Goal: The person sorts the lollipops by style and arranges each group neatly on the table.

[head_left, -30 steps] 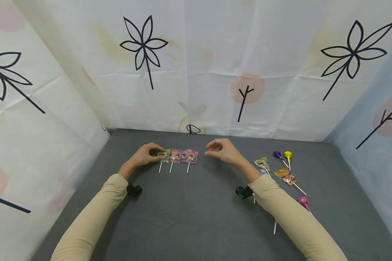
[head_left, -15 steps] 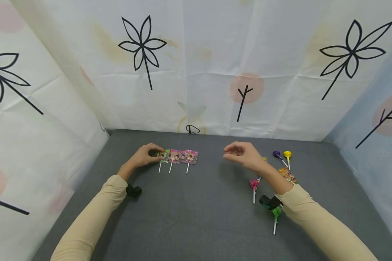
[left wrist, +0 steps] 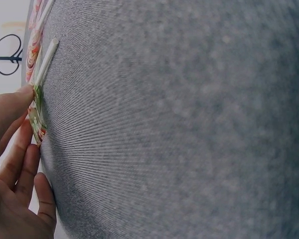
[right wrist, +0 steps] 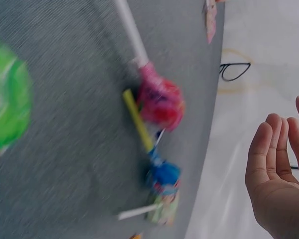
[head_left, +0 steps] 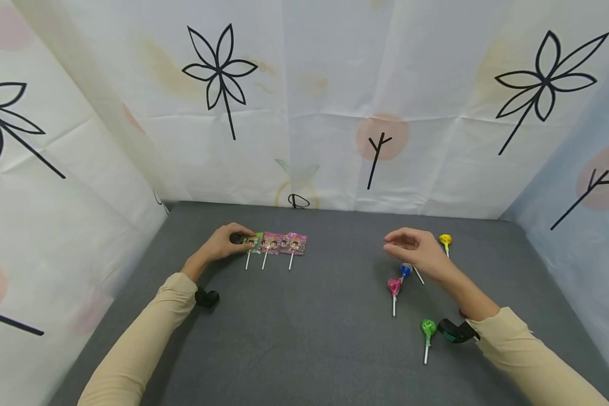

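Note:
My left hand pinches the edge of a flat, green-wrapped lollipop between thumb and fingers at the table's back left. To its right, in a row, lie two pink-wrapped flat lollipops, sticks pointing toward me. My right hand is raised above the right side of the table, fingers loosely bent and holding nothing. Below it lie a blue ball lollipop and a pink ball lollipop. In the right wrist view a green-wrapped flat lollipop lies beyond the blue one; the hand hides it in the head view.
A green ball lollipop lies nearer me, by the right wrist camera. Behind the right hand is a yellow lollipop. The right arm covers other lollipops. A patterned cloth stands along the grey table's back edge.
My right hand has moved right, away from the row, to above the loose lollipops, uncovering the pink and green ball ones. My left hand has stayed at the green-wrapped lollipop.

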Motion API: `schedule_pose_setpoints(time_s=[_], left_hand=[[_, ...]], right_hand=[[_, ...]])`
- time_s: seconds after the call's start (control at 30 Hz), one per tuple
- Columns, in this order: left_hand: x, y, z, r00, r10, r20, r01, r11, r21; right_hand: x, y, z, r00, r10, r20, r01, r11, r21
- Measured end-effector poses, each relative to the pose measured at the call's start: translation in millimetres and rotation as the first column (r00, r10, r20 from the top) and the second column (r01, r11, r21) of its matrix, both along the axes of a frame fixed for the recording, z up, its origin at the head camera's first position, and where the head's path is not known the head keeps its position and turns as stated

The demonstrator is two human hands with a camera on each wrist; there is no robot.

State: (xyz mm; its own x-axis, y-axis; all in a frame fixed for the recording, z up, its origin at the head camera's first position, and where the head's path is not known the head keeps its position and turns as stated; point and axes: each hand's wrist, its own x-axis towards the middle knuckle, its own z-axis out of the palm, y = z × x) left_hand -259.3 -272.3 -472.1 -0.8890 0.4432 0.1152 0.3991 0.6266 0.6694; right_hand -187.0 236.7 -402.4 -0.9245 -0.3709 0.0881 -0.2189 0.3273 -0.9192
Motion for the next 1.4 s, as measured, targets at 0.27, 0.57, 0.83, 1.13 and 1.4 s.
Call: schedule_pose_setpoints(time_s=[0.27, 0.57, 0.83, 1.13, 1.4], left_hand=[[0.4, -0.6, -0.1, 1.0, 0.003, 0.001, -0.003, 1.0, -0.001], [-0.1, -0.2, 0.8, 1.0, 0.013, 0.02, -0.012, 1.0, -0.005], [-0.5, -0.2, 0.1, 1.0, 0.02, 0.023, -0.02, 1.0, -0.006], [-2.2, -0.2, 0.7, 1.0, 0.015, 0.017, -0.014, 1.0, -0.005], [-1.4, 0.0, -0.2, 1.0, 0.015, 0.02, -0.015, 1.0, -0.004]], right_hand=[[0.2, 20.0, -10.3, 1.0, -0.017, 0.014, 0.017, 1.0, 0.011], [-6.2, 43.0, -22.6, 0.997, -0.077, -0.006, 0.077, 0.992, 0.096], [-13.4, 52.7, -30.4, 0.997, -0.072, 0.0, 0.071, 0.988, 0.14], [-21.4, 53.4, -37.8, 0.998, -0.064, 0.022, 0.059, 0.979, 0.195], [-25.9, 54.3, -44.1, 0.999, -0.047, 0.0, 0.046, 0.977, 0.209]])
